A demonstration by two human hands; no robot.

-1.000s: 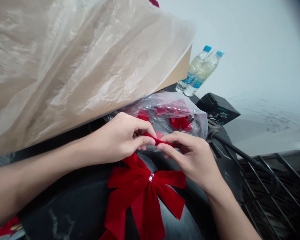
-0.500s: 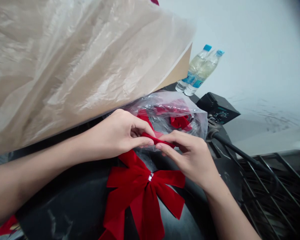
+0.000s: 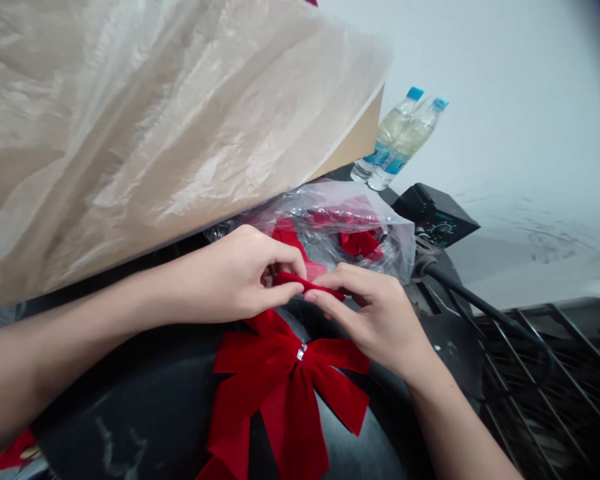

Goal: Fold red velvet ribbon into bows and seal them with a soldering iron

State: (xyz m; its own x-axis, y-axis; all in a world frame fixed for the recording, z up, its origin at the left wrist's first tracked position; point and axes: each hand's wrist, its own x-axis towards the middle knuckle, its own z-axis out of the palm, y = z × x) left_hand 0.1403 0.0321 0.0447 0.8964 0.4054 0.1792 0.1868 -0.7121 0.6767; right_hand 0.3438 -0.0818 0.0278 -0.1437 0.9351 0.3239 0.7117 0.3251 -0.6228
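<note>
Between my hands is a folded strip of red velvet ribbon point(image 3: 320, 288), pinched at both ends. My left hand point(image 3: 253, 273) grips its left part between thumb and fingers. On the other side, my right hand point(image 3: 367, 300) pinches the right part with thumb and forefinger. Just below lies a red bow point(image 3: 280, 387) with several tails, gathered by a small silvery tie at its centre, on a dark rounded surface point(image 3: 165, 400). Behind the hands a clear plastic bag point(image 3: 403, 240) holds more red ribbon pieces point(image 3: 360, 243).
A cardboard box point(image 3: 360, 137) draped in plastic sheeting point(image 3: 180, 133) fills the upper left. Two bottles point(image 3: 395, 143) with blue caps stand by the wall. Right of the bag are a black box with a dial point(image 3: 437, 217), a black cable point(image 3: 490, 317) and a metal rack point(image 3: 545, 373).
Both hands have shifted slightly left, and the thumbs are a little farther apart, with more of the ribbon showing between them. The bow stays almost where it was.
</note>
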